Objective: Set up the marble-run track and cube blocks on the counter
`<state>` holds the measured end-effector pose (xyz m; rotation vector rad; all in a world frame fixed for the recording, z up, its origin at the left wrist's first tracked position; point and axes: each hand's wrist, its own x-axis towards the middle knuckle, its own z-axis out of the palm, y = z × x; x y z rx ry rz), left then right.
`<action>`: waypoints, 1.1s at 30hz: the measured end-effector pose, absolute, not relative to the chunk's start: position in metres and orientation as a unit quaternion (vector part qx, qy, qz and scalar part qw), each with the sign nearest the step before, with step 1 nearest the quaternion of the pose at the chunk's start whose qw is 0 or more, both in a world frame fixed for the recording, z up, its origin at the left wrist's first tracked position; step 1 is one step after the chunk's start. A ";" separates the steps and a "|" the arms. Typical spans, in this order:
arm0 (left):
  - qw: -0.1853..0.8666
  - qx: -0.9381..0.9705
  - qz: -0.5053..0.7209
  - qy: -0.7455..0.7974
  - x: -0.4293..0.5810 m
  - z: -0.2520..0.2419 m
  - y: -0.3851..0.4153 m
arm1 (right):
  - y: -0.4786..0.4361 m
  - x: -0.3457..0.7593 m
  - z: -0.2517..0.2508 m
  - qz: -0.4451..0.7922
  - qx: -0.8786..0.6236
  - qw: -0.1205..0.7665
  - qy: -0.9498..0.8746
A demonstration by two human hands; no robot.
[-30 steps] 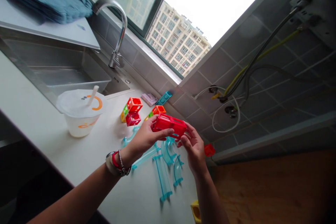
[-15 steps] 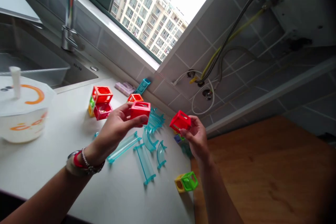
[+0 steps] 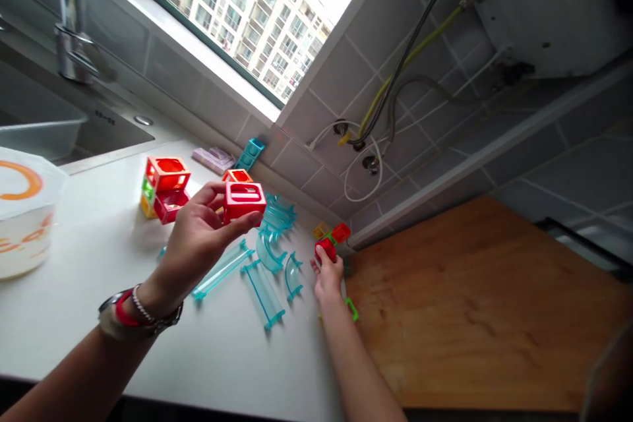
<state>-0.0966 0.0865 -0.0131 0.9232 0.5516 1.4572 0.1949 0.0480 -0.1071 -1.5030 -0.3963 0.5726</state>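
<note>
My left hand (image 3: pixel 198 241) is raised above the white counter (image 3: pixel 99 277), fingers pinched round a red hollow cube block (image 3: pixel 243 201). My right hand (image 3: pixel 328 273) reaches down toward the counter's right end and grips a second red cube block (image 3: pixel 325 249). It is close to a small group of red and yellow cubes (image 3: pixel 332 232) near the wall. Several clear teal track pieces (image 3: pixel 264 267) lie on the counter between my hands. A stack of orange, pink, green and yellow cubes (image 3: pixel 165 184) stands behind my left hand.
A white lidded cup (image 3: pixel 20 211) sits at the left, with the sink (image 3: pixel 49 132) and tap (image 3: pixel 74 46) behind it. A wooden board (image 3: pixel 469 303) fills the right. Hoses and a cable (image 3: pixel 376 119) hang on the tiled wall. A green piece (image 3: pixel 352 308) lies by my right wrist.
The two red cubes, joined one second ago, have come apart. My right hand has carried its cube down and away to the counter's right end; my left hand stays raised with the other.
</note>
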 end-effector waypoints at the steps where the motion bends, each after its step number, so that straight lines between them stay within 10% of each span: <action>1: 0.617 0.405 0.632 0.235 -0.097 -0.014 0.086 | 0.054 0.197 -0.113 0.234 -0.680 0.675 -0.167; 33: 0.615 0.485 0.570 0.248 -0.102 -0.019 0.087 | 0.076 0.219 -0.132 0.053 -0.782 0.593 -0.188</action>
